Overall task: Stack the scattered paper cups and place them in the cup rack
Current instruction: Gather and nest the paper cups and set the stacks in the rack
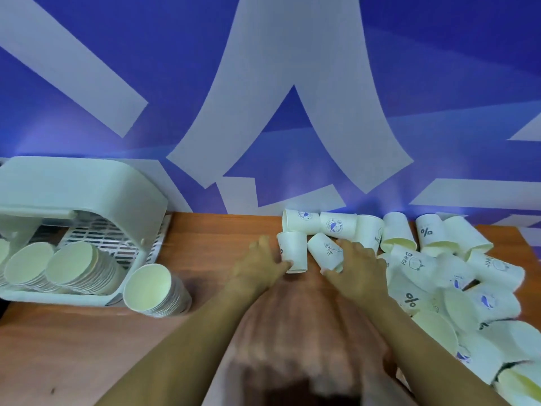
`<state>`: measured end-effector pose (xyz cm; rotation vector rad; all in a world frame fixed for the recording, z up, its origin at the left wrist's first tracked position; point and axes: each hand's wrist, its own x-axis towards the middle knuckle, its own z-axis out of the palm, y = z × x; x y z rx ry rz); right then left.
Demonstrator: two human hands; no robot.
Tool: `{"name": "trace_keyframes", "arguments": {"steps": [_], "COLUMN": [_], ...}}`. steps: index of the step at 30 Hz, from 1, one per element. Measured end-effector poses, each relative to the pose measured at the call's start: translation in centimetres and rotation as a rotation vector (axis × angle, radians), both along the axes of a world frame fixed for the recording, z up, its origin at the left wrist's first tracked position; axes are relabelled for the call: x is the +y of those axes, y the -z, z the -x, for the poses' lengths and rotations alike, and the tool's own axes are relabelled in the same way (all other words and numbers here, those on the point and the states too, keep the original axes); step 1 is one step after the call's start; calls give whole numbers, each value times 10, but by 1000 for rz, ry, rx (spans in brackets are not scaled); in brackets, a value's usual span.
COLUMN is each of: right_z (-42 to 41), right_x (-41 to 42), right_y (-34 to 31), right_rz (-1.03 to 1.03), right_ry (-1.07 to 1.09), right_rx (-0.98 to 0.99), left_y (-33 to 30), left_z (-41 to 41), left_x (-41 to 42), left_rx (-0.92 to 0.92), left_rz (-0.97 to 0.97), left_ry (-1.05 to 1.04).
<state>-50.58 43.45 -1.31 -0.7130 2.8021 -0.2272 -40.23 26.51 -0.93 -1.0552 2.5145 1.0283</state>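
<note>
A: Left hand (260, 266) gripping one paper cup (292, 252), mouth down, standing on the bench (87, 347); fingers (285, 264) curled round its lower edge.
B: Right hand (355, 266)?
A: Wrapped over a tilted cup (325, 249) just beside the first, fingers curled on its side, base pointing up and away.
B: Other loose cups?
A: Row lying on their sides (336, 224) against the wall, just behind both hands. Big heap (456, 288) on the right side of the bench, tumbled over each other, some mouths facing the camera. Prints reading "Bear" and "%" on several.
B: Stacked ones?
A: One nested stack (155, 291) lying on its side on the bench, mouth to camera, touching the rack's front right corner. More stacks (70, 268) lying inside the white cup rack (87, 186) at far left, on its slatted tray.
B: Background?
A: Blue wall with pale geometric shapes (292, 83). Wooden bench top. Blurred pinkish cloth (292, 332) between the forearms at the bottom, cannot tell what.
</note>
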Motion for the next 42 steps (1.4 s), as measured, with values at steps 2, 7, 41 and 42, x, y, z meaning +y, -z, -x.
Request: {"name": "trace_keyframes", "arguments": {"steps": [2,7,41,42], "right_z": [5,16,-133,-138], "right_x": [-1,2,-27,-31], "right_y": [10,32,-98,-101], "right_rz": [-19,-108,366,367], "right_ry": [-5,-53,-82,-75], "right_rx": [-2,34,-31,-21], "left_y": [13,36,-88,-91], "left_z": [16,45,-177,-182], "left_x": [1,6,-5,-10], "left_rx": [-41,-126,431,421], "left_rz": [41,94,-13,-28], "left_ry": [10,-32,-128,-137]}}
